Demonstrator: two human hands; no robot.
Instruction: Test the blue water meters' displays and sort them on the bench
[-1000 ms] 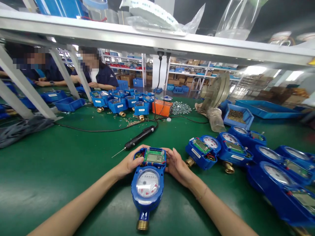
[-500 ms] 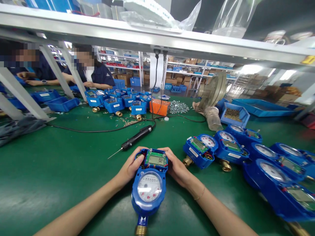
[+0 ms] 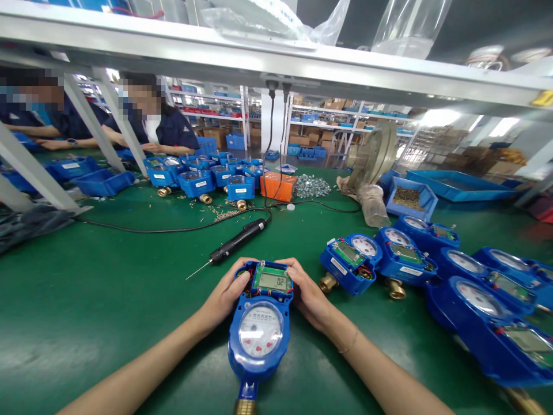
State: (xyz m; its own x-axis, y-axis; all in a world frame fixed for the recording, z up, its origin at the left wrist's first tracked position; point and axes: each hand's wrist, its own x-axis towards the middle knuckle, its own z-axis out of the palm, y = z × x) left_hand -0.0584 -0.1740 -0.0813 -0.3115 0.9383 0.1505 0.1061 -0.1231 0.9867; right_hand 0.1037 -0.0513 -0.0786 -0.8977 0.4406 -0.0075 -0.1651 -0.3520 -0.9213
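Surface: I look down on a green bench mat (image 3: 99,300) under an aluminium shelf rail (image 3: 302,66). Racks of cartons fill the room beyond.
Held item: one blue water meter (image 3: 259,334) lies flat on the mat straight in front of me. Its dial faces up and its brass coupling (image 3: 244,407) points at me. The electronics bay at its far end is uncovered, showing one green circuit board (image 3: 272,280) with a display reading 02.
Left hand (image 3: 224,297): curled against the meter's upper left side, thumb on the rim by the wiring.
Right hand (image 3: 309,297): cupped against the upper right side, fingers wrapped over the far corner.
Meters, right: at least six more open meters, the nearest (image 3: 349,262) lying near my right hand but apart from it.
Meters, far: at least five in a cluster (image 3: 207,178) in front of the co-workers.
Tools: one corded electric screwdriver (image 3: 235,242), bit pointing left, just beyond my fingertips and not touching.
Containers: one orange box (image 3: 277,187); one blue tray (image 3: 410,199) of small brass-coloured parts.
Loose stock: one heap of silver screws (image 3: 311,186).
People: two co-workers (image 3: 168,129) seated across the bench.
Edges: the meter row hems in my right side; the screwdriver and its cord bound the far side.
Open room: the widest stretch of green mat lies left of my left forearm.
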